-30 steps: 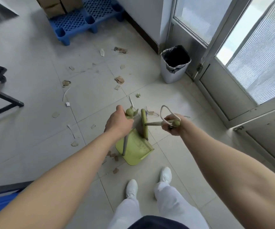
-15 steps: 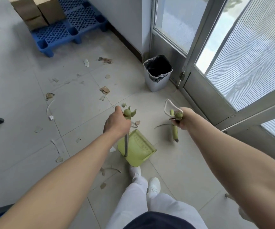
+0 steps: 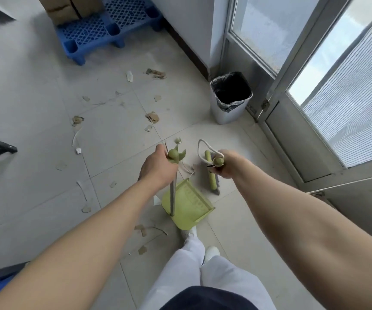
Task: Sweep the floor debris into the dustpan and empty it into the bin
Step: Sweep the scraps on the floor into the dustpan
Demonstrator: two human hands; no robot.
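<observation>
The left hand (image 3: 157,167) has its fingers wrapped tight around the top of the dustpan (image 3: 187,205) pole. The right hand (image 3: 226,164) squeezes the top of the little broom (image 3: 211,173). Both look light, hard plastic, easy to lift by the pole tops. The pan sits on the floor by the feet. The scraps (image 3: 152,117) look thin and light, lying on the tiles toward the bin (image 3: 229,99) in the corner.
</observation>
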